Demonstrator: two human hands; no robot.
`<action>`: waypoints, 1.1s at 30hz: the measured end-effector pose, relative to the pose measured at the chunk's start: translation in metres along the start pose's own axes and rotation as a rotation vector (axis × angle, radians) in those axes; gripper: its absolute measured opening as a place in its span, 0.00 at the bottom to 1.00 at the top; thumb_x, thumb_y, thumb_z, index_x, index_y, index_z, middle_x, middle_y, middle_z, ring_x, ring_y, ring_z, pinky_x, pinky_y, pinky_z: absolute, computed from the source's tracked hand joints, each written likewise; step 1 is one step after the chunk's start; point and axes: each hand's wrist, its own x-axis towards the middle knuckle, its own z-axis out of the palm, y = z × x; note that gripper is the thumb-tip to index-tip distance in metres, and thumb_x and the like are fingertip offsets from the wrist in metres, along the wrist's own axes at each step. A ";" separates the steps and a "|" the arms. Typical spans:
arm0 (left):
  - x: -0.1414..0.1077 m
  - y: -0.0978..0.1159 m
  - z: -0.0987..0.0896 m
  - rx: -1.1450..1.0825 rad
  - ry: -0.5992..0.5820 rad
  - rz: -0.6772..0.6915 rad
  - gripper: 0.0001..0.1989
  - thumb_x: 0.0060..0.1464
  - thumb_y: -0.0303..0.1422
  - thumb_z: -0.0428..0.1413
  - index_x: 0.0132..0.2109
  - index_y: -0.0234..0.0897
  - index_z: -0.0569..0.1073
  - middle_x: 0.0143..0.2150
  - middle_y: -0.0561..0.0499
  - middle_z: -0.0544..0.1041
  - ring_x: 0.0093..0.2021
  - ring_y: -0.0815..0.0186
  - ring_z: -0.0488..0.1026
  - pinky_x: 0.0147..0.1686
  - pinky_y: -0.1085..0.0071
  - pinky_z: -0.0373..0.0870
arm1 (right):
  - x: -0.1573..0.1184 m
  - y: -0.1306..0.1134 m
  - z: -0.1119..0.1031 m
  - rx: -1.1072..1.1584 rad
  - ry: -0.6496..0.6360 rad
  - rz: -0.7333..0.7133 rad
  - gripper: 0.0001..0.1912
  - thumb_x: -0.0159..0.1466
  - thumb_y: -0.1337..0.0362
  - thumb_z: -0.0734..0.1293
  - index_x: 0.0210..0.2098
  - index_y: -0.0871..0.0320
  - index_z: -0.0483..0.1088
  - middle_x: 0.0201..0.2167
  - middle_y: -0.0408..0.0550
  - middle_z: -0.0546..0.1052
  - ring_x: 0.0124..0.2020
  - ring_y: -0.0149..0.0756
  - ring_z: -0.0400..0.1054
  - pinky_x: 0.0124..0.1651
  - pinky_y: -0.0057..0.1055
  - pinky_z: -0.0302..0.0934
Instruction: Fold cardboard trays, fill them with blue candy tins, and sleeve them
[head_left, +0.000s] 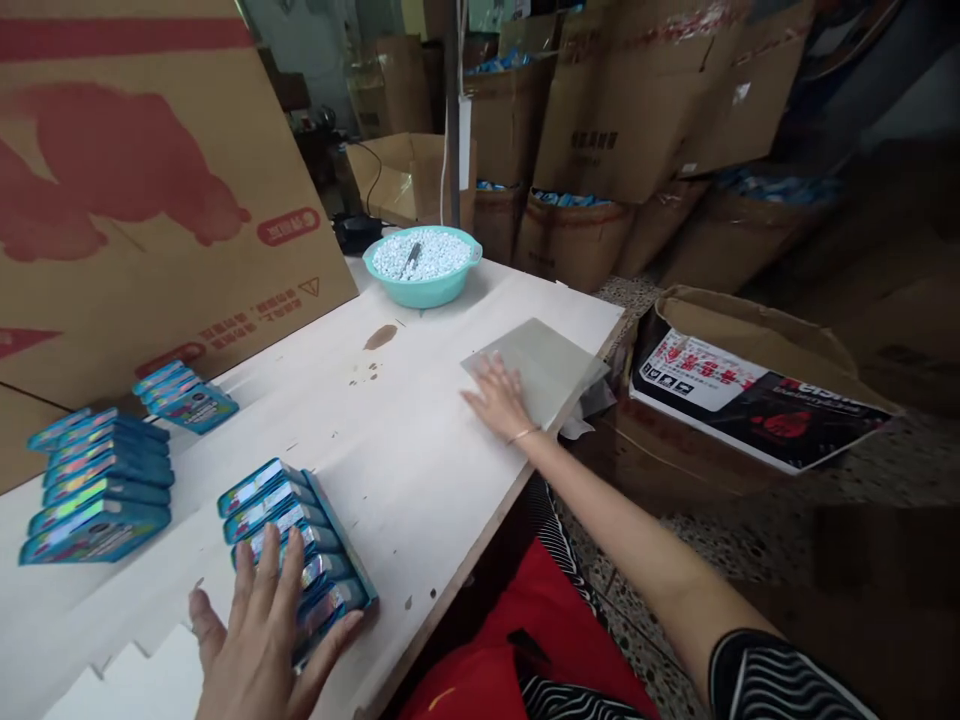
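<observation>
My left hand (259,630) is at the bottom of the view, fingers spread, over the near side of a row of blue boxes (281,500). Its fingertips reach across the boxes' tops; whether they touch is hard to see. The row stands tightly together, with a flat blue panel (341,540) along its right side. Farther off, my right hand (501,400) lies with fingers apart on the left edge of a stack of clear plastic sheets (551,365). These sheets lie at the table's right edge, and some crumpled clear film (581,418) hangs below them.
More blue boxes (105,490) stand at the left of the white table (420,430), with a smaller group (187,395) behind. A turquoise basin (424,292) of small white pieces sits at the back. A large carton (165,180) borders the left; an open box (750,390) stands right.
</observation>
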 end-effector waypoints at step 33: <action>0.037 0.112 0.105 -1.571 0.039 -1.117 0.26 0.32 0.52 0.64 0.23 0.35 0.65 0.16 0.55 0.69 0.16 0.71 0.65 0.14 0.77 0.62 | -0.143 -0.074 0.025 0.645 -0.062 -0.226 0.12 0.62 0.56 0.64 0.39 0.57 0.72 0.42 0.53 0.74 0.48 0.41 0.65 0.53 0.41 0.60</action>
